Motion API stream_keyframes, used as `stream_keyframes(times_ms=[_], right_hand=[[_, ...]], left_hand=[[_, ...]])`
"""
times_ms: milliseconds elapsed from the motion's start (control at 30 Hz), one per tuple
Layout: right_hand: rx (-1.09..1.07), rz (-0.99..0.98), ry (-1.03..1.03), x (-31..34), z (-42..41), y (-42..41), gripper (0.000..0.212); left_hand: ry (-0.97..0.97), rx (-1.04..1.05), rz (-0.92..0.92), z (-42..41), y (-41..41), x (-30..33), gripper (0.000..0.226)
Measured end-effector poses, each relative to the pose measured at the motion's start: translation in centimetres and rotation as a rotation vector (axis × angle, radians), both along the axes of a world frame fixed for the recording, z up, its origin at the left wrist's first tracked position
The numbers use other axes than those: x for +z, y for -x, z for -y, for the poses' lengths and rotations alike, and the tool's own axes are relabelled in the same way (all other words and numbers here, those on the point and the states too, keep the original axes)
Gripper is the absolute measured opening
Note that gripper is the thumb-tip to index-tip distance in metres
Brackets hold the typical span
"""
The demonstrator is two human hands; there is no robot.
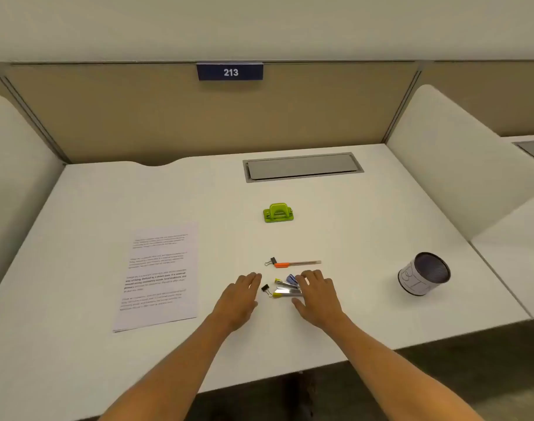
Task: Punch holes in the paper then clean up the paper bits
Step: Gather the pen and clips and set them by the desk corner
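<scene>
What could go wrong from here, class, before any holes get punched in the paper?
1. Both hands, left and right, are at the pens and clips, not the paper or punch; the task may stall.
2. Sweeping those items could roll the orange pen or knock a clip away.
3. The cup looks tilted near the desk edge; a bump might tip it.
</scene>
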State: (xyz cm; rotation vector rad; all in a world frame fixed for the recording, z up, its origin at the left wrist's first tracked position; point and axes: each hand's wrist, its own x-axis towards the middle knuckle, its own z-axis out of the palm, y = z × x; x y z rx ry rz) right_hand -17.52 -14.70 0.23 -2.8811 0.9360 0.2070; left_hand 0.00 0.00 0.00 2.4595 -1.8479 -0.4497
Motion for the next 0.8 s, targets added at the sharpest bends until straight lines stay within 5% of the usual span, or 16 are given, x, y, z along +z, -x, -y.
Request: stream_keyframes(times_ms=[433, 800], right_hand=[[0.090, 0.071, -0.177, -3.1, 3.4, -0.1, 0.032], [0.180, 0.189, -0.161, -2.8, 4.5, 0.3, 0.025]], left_hand=[[-0.159, 0.042, -0.026, 5.3, -0.4, -2.7, 0.068], [-0.094, -0.178, 0.166, 5.9, -1.3, -2.1, 0.018]])
